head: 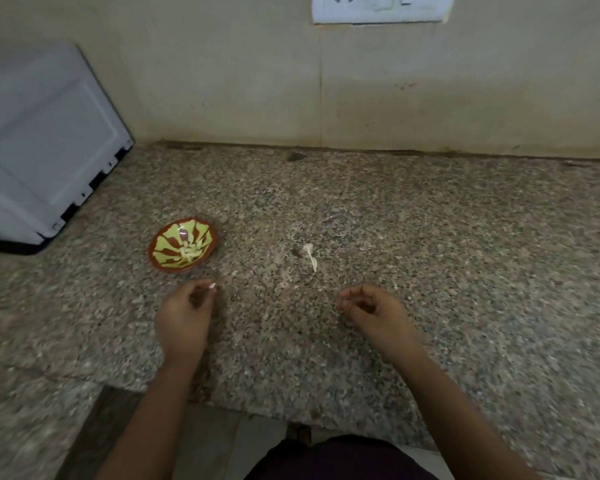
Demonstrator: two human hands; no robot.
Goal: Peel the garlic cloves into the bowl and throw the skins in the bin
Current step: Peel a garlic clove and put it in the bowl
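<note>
A small red-and-yellow patterned bowl point(163, 241) sits on the granite counter and holds several peeled garlic cloves point(189, 252). My left hand point(184, 317) hovers just below the bowl, with its fingertips pinching a small white garlic clove point(212, 286). My right hand point(371, 310) hangs over the counter to the right. Its thumb and forefinger are pressed together on what looks like a thin scrap of garlic skin, which is hard to make out. A pale garlic skin and stem piece point(310, 255) lies on the counter above and between my hands. No bin is in view.
A white appliance point(45, 143) stands at the back left against the tiled wall. A wall socket point(381, 6) sits high up at the top. The speckled counter point(465, 254) ends at its front edge near my body.
</note>
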